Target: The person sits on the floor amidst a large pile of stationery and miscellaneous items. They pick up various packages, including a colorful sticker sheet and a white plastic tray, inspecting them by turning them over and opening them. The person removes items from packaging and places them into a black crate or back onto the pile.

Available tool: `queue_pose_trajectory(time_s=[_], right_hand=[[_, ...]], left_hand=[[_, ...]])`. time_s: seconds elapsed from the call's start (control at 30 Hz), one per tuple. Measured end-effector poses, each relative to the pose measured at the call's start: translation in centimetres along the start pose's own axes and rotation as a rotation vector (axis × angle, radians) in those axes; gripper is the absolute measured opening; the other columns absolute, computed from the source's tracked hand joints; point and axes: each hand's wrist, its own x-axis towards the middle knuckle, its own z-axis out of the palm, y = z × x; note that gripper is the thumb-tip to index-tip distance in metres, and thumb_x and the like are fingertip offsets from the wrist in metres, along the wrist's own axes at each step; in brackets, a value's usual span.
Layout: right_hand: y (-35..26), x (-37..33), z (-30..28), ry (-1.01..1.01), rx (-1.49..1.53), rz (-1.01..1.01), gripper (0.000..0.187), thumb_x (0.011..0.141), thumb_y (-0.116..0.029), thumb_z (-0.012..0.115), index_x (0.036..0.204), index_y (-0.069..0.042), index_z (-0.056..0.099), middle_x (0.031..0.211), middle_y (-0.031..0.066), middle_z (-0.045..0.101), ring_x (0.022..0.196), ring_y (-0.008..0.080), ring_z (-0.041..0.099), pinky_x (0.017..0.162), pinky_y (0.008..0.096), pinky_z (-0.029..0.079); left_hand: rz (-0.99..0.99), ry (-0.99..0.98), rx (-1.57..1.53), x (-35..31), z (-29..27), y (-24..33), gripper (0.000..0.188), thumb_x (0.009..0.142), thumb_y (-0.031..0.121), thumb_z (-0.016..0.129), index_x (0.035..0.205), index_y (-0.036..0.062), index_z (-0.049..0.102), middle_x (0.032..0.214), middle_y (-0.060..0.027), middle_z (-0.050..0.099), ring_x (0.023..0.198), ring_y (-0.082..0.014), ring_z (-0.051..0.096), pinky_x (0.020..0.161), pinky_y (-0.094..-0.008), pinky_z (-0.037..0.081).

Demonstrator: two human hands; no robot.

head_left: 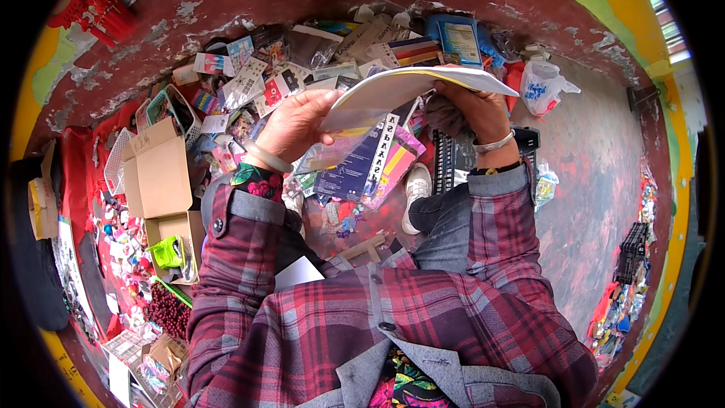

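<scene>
A thin, curved stack of white sheets (385,96) with a yellowish edge spans the space between my two hands, raised above the pile. My left hand (298,122) is closed on its left end, thumb underneath. On the other side, my right hand (481,112) grips it from below near the right end; some of those fingers are hidden by the sheets. Clear plastic (326,153) hangs under the left part. Below lie a dark blue flat pack (343,179), a white strip with black letters (381,153) and a pink and yellow pack (400,165).
Heaped goods (249,79) lie along the far wall. At left stand an open cardboard box (158,181) and a white basket (115,162), with dark red beads (166,307) nearer. To the right are a black crate (444,162) and a white plastic bag (542,87).
</scene>
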Motion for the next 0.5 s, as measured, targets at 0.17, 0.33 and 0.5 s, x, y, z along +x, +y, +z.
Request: queue_pose_trajectory(time_s=[0.17, 0.33, 0.5], right_hand=[[0.1, 0.1, 0.2, 0.004, -0.118, -0.031, 0.014, 0.082, 0.0, 0.061, 0.095, 0.002, 0.064, 0.083, 0.0016, 0.064, 0.076, 0.0065, 0.056, 0.068, 0.0192, 0.046], [0.4, 0.3, 0.1, -0.024, -0.138, -0.033, 0.014, 0.081, 0.002, 0.062, 0.094, 0.003, 0.064, 0.084, 0.0034, 0.064, 0.076, 0.0069, 0.056, 0.067, 0.0189, 0.046], [0.2, 0.5, 0.2, -0.031, -0.115, -0.102, 0.013, 0.082, -0.006, 0.061, 0.091, 0.003, 0.065, 0.09, 0.0114, 0.065, 0.081, 0.0143, 0.061, 0.071, 0.0234, 0.048]], left_hand=[[0.218, -0.015, 0.646, 0.1, -0.4, 0.2, 0.023, 0.09, 0.015, 0.054, 0.105, -0.0007, 0.062, 0.092, -0.0063, 0.064, 0.078, -0.0113, 0.059, 0.064, -0.0237, 0.05], [0.677, 0.028, 1.011, 0.9, -0.9, -0.5, 0.02, 0.09, 0.012, 0.054, 0.102, -0.002, 0.062, 0.091, -0.0042, 0.062, 0.086, -0.0099, 0.055, 0.08, -0.0234, 0.043], [0.318, -0.03, 0.389, 0.5, -0.3, -0.6, 0.02, 0.091, 0.016, 0.053, 0.102, 0.0015, 0.061, 0.094, -0.0009, 0.061, 0.089, -0.0072, 0.052, 0.08, -0.0215, 0.042]])
